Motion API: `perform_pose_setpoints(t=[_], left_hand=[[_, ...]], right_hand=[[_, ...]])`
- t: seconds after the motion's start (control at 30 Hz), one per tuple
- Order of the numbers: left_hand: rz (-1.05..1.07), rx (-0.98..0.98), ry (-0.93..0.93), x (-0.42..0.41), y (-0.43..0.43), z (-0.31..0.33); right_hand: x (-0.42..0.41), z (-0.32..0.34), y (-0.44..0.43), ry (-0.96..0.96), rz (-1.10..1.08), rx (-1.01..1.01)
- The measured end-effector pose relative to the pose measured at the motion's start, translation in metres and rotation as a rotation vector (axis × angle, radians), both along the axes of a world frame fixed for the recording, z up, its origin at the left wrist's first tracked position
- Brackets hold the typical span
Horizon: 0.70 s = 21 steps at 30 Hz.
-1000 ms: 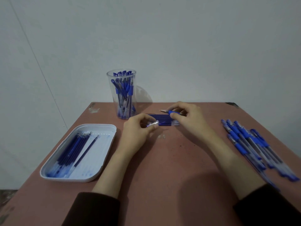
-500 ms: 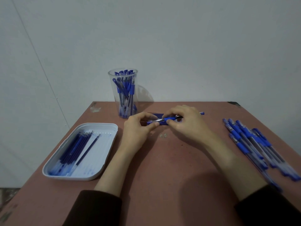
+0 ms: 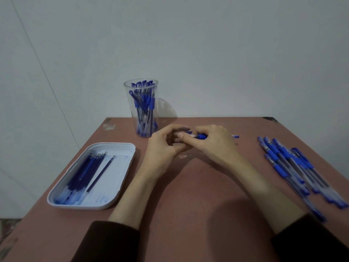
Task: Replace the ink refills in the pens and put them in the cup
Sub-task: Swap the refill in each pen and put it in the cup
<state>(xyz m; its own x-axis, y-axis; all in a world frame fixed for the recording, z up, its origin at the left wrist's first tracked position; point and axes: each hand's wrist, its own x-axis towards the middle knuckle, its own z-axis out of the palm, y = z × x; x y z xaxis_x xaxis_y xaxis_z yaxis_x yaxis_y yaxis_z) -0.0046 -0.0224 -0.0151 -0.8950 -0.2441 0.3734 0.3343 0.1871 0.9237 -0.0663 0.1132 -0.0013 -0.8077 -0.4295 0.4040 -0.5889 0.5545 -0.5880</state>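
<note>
My right hand (image 3: 215, 142) grips a blue pen (image 3: 201, 136) by its blue grip section; the pen's back end sticks out to the right (image 3: 235, 136). My left hand (image 3: 164, 146) pinches the pen's tip end, fingers touching those of the right hand. The small part between the left fingers is hidden. A clear plastic cup (image 3: 144, 108) holding several blue pens stands behind my left hand. A white tray (image 3: 117, 186) on the left holds several blue refills (image 3: 85, 171).
Several blue pens (image 3: 294, 167) lie in a loose row along the table's right side. The brown table (image 3: 188, 205) ends at a grey wall behind the cup. My dark sleeves sit at the near edge.
My hands came together over the table centre. The pen, apart from the left hand's tip piece a second ago, is now held by both hands joined, covering the refill pack beneath.
</note>
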Motion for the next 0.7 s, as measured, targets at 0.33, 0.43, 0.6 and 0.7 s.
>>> perform_pose_setpoints(t=[0.33,0.43,0.6,0.7], left_hand=[[0.091,-0.045,-0.001,-0.007,-0.007,-0.007],[0.174,-0.101,-0.003,-0.007,-0.01,-0.009],[0.553,-0.234,0.064,-0.001,-0.015,0.003],[0.712,-0.307,0.039,-0.009,-0.036,0.026]], right_hand=[[0.003,0.002,-0.001,0.038,-0.014,0.001],[-0.001,-0.004,-0.003,-0.016,0.008,-0.097],[-0.004,0.007,-0.01,0.039,0.088,-0.087],[-0.011,0.036,-0.027,0.032,0.148,-0.188]])
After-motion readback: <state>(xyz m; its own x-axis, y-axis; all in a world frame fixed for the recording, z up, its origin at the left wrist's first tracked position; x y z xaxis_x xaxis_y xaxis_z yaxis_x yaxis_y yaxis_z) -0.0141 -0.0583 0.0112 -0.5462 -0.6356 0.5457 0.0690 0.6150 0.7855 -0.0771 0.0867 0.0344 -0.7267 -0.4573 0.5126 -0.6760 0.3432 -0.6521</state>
